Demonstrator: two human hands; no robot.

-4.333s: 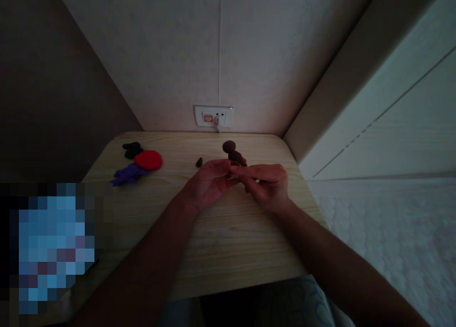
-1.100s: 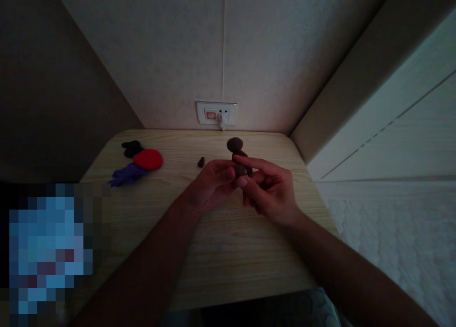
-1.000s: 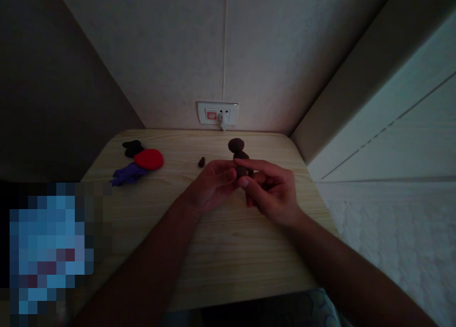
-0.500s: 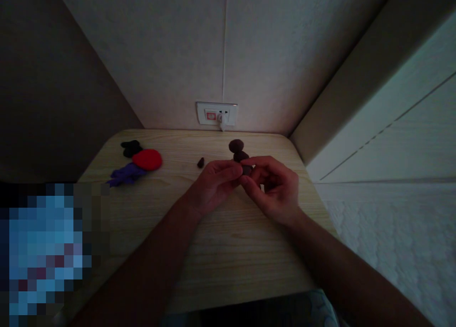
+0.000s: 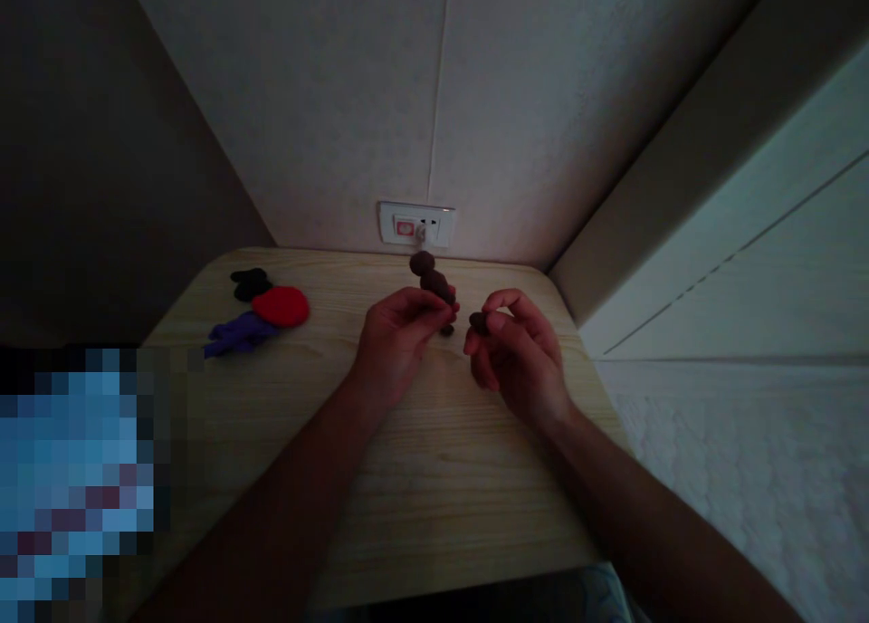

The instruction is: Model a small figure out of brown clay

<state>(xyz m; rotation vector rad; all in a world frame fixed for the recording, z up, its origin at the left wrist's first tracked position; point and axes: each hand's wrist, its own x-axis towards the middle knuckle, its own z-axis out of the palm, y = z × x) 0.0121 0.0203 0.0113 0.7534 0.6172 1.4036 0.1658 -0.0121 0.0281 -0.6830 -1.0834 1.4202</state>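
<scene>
My left hand (image 5: 404,338) pinches a dark brown modelling clay figure (image 5: 435,283) near its lower end, above the table. The figure has a rounded lump on top and a longer body, and it leans to the left. Between thumb and fingers of my right hand (image 5: 522,347) is a small brown clay piece (image 5: 478,322), a short gap to the right of the figure. Another small brown clay bit (image 5: 446,330) shows just below my left fingertips; whether it joins the figure or lies on the table I cannot tell.
On the wooden table's (image 5: 421,478) left side lie a red clay disc (image 5: 281,306), a purple clay piece (image 5: 241,333) and black clay pieces (image 5: 253,284). A wall socket (image 5: 416,225) with a plug is behind the table. A blurred-out blue area fills the lower left.
My hands have moved apart. The figure has shifted left and tilted in my left hand, while my right hand has come away with a small clay piece. The loose bit left of the hands no longer shows there.
</scene>
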